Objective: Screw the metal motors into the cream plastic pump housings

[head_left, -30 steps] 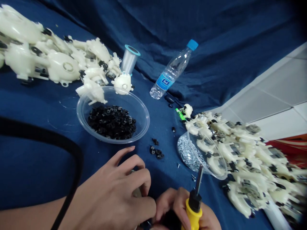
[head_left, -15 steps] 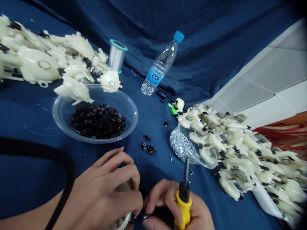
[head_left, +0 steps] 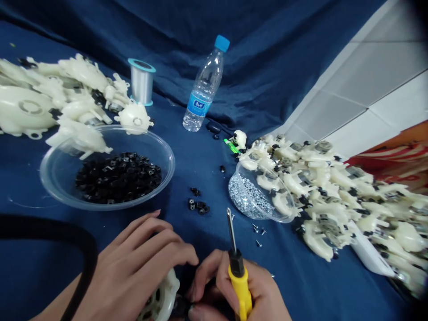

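My left hand (head_left: 140,267) is wrapped over a cream plastic housing (head_left: 167,296) at the bottom edge, whose round slotted side shows below the fingers. Against the housing's right side is a small black part (head_left: 181,306). My right hand (head_left: 261,285) holds a yellow-handled screwdriver (head_left: 240,290), its metal tip pointing up and away. The thumb and fingertips of that hand pinch close beside the black part; what exactly they grip is partly hidden.
A clear bowl of black clips (head_left: 118,178) stands left, a tub of screws (head_left: 249,196) right. Cream housings (head_left: 83,76) lie piled on both sides. Behind are a wire spool (head_left: 142,82) and a water bottle (head_left: 203,89). Loose clips (head_left: 199,206) and screws lie between the bowls.
The view has shifted, so the bowls and bottle sit further left. My left fingers have straightened somewhat, showing more of the housing. The screwdriver now leans left.
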Action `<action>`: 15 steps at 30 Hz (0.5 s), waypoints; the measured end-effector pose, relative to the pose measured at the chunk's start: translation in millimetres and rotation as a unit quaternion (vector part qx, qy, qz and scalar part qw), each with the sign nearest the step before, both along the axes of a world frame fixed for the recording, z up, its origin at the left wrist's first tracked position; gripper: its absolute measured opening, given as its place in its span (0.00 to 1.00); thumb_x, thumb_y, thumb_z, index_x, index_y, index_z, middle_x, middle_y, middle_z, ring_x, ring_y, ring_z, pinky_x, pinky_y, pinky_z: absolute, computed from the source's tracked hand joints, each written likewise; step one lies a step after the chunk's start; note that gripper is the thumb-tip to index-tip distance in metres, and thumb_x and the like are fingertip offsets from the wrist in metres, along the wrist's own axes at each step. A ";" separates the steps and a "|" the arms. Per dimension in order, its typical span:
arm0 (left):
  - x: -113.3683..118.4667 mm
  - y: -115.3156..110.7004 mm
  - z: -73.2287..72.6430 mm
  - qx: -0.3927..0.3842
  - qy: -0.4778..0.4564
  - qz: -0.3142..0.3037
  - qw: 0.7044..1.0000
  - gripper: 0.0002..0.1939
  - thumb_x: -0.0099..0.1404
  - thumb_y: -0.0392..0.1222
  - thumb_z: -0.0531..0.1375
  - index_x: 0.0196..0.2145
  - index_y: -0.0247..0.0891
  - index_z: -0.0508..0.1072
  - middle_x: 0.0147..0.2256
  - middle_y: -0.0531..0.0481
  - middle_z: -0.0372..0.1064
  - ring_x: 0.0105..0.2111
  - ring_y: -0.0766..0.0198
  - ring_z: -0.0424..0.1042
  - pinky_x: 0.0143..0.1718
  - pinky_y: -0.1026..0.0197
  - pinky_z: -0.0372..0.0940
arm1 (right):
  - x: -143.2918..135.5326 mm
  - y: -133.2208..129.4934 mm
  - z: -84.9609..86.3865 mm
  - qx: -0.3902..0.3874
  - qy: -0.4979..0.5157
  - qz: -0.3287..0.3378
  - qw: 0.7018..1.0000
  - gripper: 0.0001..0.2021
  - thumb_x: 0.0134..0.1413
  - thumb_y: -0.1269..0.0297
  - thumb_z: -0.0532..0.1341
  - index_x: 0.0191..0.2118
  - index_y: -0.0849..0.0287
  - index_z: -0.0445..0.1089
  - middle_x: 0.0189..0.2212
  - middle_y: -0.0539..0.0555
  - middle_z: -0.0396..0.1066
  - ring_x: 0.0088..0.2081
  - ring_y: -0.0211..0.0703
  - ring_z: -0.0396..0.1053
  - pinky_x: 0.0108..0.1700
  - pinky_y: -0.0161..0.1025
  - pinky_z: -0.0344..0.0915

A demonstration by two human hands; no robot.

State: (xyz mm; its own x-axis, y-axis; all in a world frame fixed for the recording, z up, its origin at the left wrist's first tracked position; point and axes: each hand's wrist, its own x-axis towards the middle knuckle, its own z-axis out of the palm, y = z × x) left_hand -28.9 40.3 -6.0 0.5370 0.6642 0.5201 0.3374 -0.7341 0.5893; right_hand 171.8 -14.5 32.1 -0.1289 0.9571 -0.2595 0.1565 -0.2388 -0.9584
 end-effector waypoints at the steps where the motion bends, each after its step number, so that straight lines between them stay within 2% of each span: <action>1: -1.1 0.8 -3.3 -0.005 0.011 0.001 1.000 0.22 0.57 0.34 0.58 0.49 0.48 0.65 0.40 0.60 0.74 0.44 0.60 0.73 0.61 0.54 0.57 | 1.0 0.1 -1.3 -0.006 0.003 0.001 1.000 0.22 0.41 0.72 0.70 0.19 0.56 0.52 0.27 0.50 0.73 0.29 0.39 0.66 0.33 0.36 0.64; 3: -3.2 2.2 -11.7 -0.021 0.023 -0.003 1.000 0.28 0.53 0.35 0.59 0.53 0.49 0.62 0.42 0.59 0.75 0.47 0.57 0.73 0.61 0.52 0.59 | 3.4 0.5 -4.0 -0.022 0.006 0.011 1.000 0.18 0.42 0.71 0.70 0.20 0.56 0.57 0.28 0.49 0.71 0.29 0.38 0.65 0.33 0.35 0.64; 6: -4.3 2.0 -18.7 -0.045 0.008 0.020 0.999 0.31 0.51 0.36 0.58 0.54 0.48 0.62 0.43 0.55 0.74 0.52 0.53 0.71 0.60 0.50 0.63 | 6.2 1.4 -5.5 -0.040 0.011 0.026 0.999 0.13 0.44 0.70 0.71 0.23 0.57 0.64 0.28 0.49 0.69 0.29 0.38 0.66 0.33 0.35 0.66; 9: -1.7 0.5 -11.3 -0.052 -0.014 0.012 0.999 0.21 0.53 0.36 0.57 0.46 0.48 0.68 0.42 0.54 0.73 0.49 0.56 0.72 0.62 0.49 0.61 | 5.6 2.6 -2.0 -0.052 0.026 0.023 0.998 0.13 0.42 0.71 0.72 0.25 0.57 0.65 0.28 0.48 0.69 0.30 0.37 0.67 0.34 0.33 0.66; 12: 1.5 2.0 -1.2 -0.064 -0.047 -0.031 0.996 0.07 0.58 0.36 0.57 0.33 0.48 0.71 0.40 0.57 0.72 0.42 0.62 0.74 0.63 0.51 0.57 | 3.6 4.6 3.8 -0.058 0.054 0.017 0.997 0.20 0.42 0.72 0.71 0.22 0.57 0.56 0.30 0.49 0.72 0.31 0.36 0.68 0.36 0.31 0.67; 15: 1.4 6.2 0.5 -0.063 -0.078 -0.057 0.993 0.09 0.61 0.33 0.58 0.32 0.48 0.74 0.39 0.60 0.72 0.39 0.67 0.75 0.64 0.58 0.54 | 3.2 6.7 7.5 -0.066 0.051 0.021 0.996 0.21 0.42 0.71 0.73 0.21 0.56 0.56 0.30 0.49 0.73 0.32 0.38 0.69 0.37 0.32 0.67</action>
